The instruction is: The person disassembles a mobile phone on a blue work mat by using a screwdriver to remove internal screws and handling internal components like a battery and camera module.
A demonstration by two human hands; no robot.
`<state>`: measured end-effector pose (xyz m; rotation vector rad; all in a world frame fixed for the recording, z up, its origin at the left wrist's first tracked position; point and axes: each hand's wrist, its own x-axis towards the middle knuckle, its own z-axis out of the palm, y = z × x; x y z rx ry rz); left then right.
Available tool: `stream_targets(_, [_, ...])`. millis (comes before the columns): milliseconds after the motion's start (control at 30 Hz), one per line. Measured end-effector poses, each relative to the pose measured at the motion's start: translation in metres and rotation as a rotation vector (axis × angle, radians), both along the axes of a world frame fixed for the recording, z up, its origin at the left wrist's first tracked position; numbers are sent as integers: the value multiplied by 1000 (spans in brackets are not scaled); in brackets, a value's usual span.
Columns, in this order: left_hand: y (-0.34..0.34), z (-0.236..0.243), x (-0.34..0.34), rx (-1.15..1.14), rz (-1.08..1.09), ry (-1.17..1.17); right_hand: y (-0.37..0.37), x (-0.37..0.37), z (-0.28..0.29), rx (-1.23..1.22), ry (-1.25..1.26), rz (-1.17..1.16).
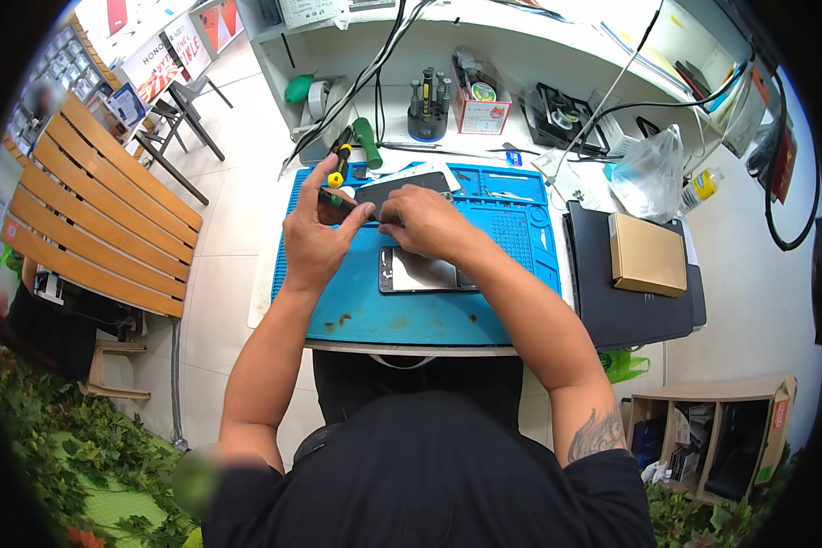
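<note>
Above the blue repair mat [347,310], my left hand [312,239] is raised, its thumb and fingers closed round a thin dark piece [333,208] whose kind I cannot make out. My right hand [425,222] is beside it, fingertips pinched together at the right end of that piece. What they grip is hidden. Just below my right hand lies an opened phone [420,272] with a silvery inner plate, partly covered by my right forearm. Behind my fingers, a dark phone-sized panel [402,185] rests on the mat.
Behind the mat are a green-handled tool [367,143], a yellow-and-black screwdriver [340,166], a round screwdriver stand [427,108] and a red-and-white box [482,105]. A cardboard box [647,256] sits on black folders at the right. Cables [374,68] hang over the back left.
</note>
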<state>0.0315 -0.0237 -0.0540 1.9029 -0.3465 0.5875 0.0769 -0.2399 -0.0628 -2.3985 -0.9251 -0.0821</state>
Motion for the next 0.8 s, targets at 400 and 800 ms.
stream_targets(400, [-1,-5,-9,142,-136,19,-23,33,-4,-70,-254,-198])
stream_targets(800, [-4,-6,-5,208,-154,46,-55,-44,13,-184,106,26])
